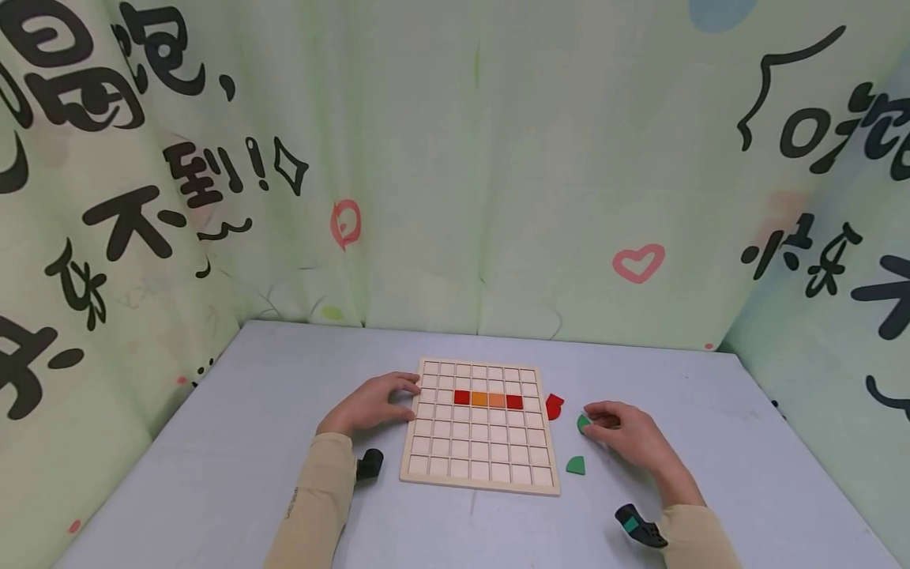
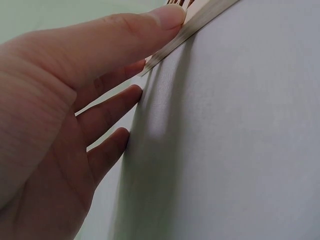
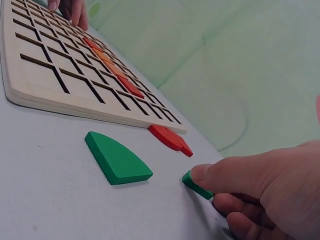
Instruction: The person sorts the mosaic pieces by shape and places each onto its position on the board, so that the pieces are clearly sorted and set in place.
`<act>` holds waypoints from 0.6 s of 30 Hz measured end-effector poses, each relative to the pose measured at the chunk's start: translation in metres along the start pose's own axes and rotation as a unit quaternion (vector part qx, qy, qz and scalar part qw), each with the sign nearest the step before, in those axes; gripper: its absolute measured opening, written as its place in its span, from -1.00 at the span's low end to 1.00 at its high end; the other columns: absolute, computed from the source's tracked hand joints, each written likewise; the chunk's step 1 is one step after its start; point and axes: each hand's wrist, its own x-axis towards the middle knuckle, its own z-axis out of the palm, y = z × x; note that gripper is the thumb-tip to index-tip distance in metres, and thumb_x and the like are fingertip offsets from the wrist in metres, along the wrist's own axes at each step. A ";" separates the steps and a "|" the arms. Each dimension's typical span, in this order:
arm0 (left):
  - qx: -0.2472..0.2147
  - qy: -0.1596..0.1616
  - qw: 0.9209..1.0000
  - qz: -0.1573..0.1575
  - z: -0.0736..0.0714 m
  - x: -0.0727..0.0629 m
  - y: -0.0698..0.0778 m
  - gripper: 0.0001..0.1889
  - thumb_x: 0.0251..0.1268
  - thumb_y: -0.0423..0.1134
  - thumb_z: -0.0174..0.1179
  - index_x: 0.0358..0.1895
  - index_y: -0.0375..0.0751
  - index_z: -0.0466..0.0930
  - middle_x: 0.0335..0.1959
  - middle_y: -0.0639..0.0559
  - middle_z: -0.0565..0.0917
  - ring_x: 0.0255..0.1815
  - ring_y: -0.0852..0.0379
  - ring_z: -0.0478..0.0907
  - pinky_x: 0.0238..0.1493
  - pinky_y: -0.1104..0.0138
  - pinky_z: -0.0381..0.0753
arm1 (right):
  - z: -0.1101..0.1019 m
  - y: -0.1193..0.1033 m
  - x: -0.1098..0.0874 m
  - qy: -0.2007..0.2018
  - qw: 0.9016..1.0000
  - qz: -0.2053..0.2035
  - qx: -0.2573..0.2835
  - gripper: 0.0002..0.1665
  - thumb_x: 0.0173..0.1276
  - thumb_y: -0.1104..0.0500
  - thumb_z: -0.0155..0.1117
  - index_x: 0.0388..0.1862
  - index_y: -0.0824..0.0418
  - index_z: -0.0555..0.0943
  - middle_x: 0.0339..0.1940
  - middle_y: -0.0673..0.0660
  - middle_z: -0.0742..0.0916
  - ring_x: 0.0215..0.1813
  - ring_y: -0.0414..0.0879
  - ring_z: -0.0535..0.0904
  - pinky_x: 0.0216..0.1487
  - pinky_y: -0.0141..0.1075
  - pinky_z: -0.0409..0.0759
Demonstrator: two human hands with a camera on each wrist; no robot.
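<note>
On the pale worktop (image 1: 213, 474), a light wooden grid board (image 1: 479, 452) is flanked by both hands. Its left edge is met by the left hand (image 1: 370, 403), fingers spread. Right of the board, and apart from it, a small green block (image 3: 194, 186) is pinched by the right hand (image 1: 629, 431), the board lying leftward.

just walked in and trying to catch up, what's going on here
A person's left hand is at the left edge of a gridded board, while the right hand pinches a green piece to the board's right. Another green piece lies nearby, and red pieces lie by the board's right edge. Four squares, red and orange, sit in one row.
</note>
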 end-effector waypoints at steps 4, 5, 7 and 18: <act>0.001 0.000 1.000 0.000 0.000 0.000 0.000 -0.62 0.12 -0.26 0.43 0.04 -0.15 0.66 0.35 0.04 0.46 0.45 -0.04 0.25 0.43 0.10 0.27 | 0.002 0.000 -0.001 0.005 1.000 -0.004 0.000 -0.51 0.25 0.17 0.41 0.13 0.35 0.59 -0.15 0.11 0.69 -0.13 -0.03 0.53 -0.09 -0.15 0.58; 0.001 0.001 1.000 0.001 0.000 0.000 0.000 -0.62 0.12 -0.27 0.43 0.04 -0.15 0.66 0.35 0.04 0.46 0.45 -0.04 0.25 0.43 0.10 0.27 | 0.003 0.000 -0.001 0.007 1.000 -0.006 0.001 -0.51 0.25 0.18 0.41 0.13 0.34 0.59 -0.15 0.10 0.69 -0.13 -0.03 0.54 -0.09 -0.16 0.58; 0.000 0.000 1.000 0.003 -0.001 0.000 0.000 -0.63 0.12 -0.27 0.43 0.04 -0.15 0.66 0.35 0.04 0.46 0.45 -0.04 0.26 0.43 0.10 0.27 | 0.004 -0.001 -0.001 0.010 1.000 -0.009 0.002 -0.51 0.24 0.18 0.41 0.12 0.33 0.60 -0.15 0.10 0.69 -0.13 -0.04 0.55 -0.09 -0.17 0.58; 0.002 0.000 1.000 0.006 -0.001 -0.002 0.002 -0.63 0.13 -0.29 0.42 0.05 -0.17 0.66 0.35 0.02 0.46 0.45 -0.06 0.26 0.44 0.10 0.27 | 0.010 0.001 0.002 0.025 0.999 -0.035 -0.012 -0.61 0.24 0.28 0.39 0.06 0.31 0.63 -0.17 0.09 0.70 -0.16 -0.07 0.56 -0.11 -0.18 0.60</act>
